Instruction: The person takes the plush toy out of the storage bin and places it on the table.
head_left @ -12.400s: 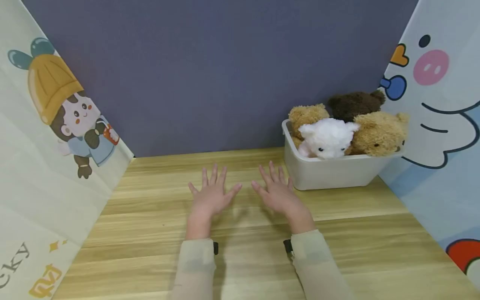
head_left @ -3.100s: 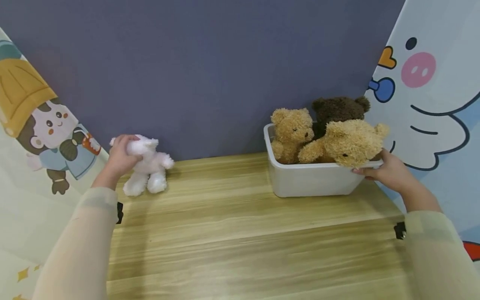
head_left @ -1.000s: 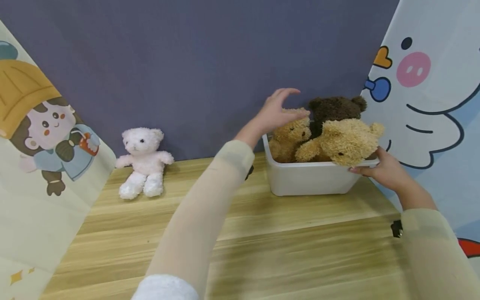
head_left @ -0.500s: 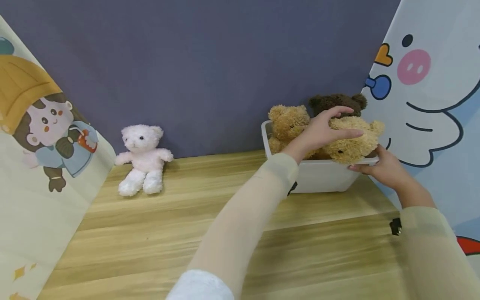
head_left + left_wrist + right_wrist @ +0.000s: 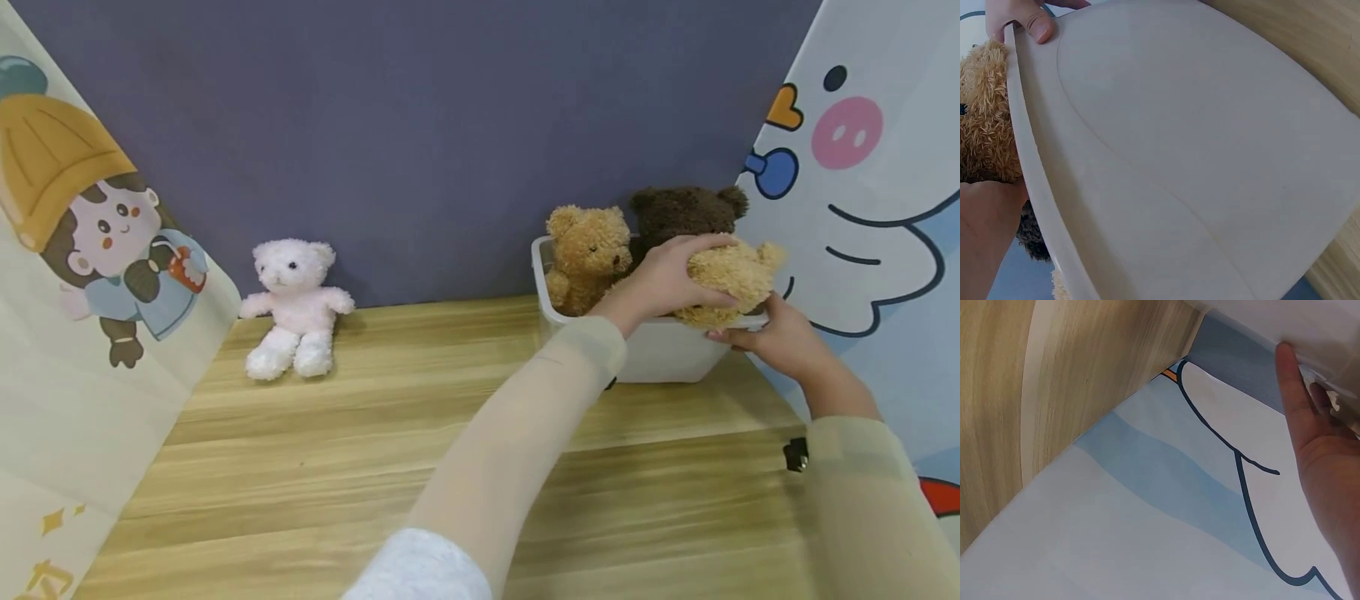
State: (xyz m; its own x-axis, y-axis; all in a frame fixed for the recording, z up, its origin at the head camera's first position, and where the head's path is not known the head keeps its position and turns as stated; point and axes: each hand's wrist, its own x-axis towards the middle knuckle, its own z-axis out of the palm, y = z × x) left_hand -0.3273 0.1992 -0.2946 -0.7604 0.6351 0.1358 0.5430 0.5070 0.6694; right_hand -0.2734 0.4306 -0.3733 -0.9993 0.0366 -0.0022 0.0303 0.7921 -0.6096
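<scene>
My left hand (image 5: 666, 279) grips the light tan teddy bear (image 5: 741, 271) by its head, fingers over the top and thumb across the front. That bear sits at the right end of a white plastic bin (image 5: 671, 354). On the bin's right rim, my right hand (image 5: 791, 343) holds on with the thumb in front; in the right wrist view its fingers (image 5: 1294, 394) reach the bin's side. A golden-brown teddy bear (image 5: 591, 250) and a dark brown teddy bear (image 5: 686, 212) are also in the bin. The left wrist view shows mostly the bin's front wall (image 5: 1197, 137).
A white-and-pink teddy bear (image 5: 296, 304) sits upright on the wooden table (image 5: 360, 433) at the far left, against the grey back panel (image 5: 420, 150). Printed cartoon panels (image 5: 885, 275) stand on both sides, the right one close to the bin.
The white-and-pink bear went from the bin to the table's left. My left hand let it go, crossed right to the bin and took hold of the light tan bear. My right hand stays on the rim.
</scene>
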